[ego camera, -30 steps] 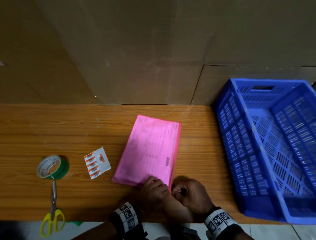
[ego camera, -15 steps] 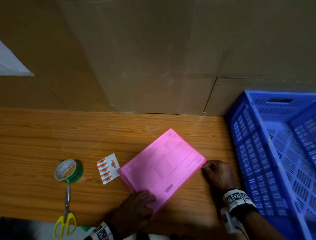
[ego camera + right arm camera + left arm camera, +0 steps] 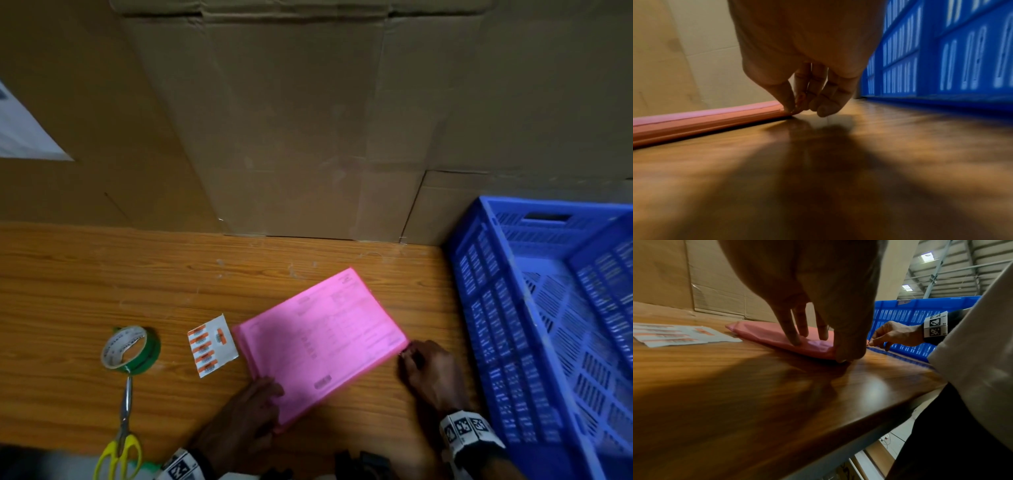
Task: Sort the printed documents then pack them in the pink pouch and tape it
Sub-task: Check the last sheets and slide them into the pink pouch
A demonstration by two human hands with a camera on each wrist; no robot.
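The pink pouch lies flat on the table, long axis running diagonally between the hands: left hand grips its near corner, right hand pinches its right corner.

Wooden table; pouch, tape, scissors, crate

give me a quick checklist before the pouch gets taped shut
1. Pouch flat on the table: ok.
2. Left hand holds the near corner, fingers on top, thumb at the edge: ok.
3. Right hand pinches the right corner: ok.
4. Documents fully inside: cannot tell; print only shows faintly through the pink.
5. Open end folded and ready: cannot tell.
6. Tape and scissors in hand: not ok; both lie untouched at the left.
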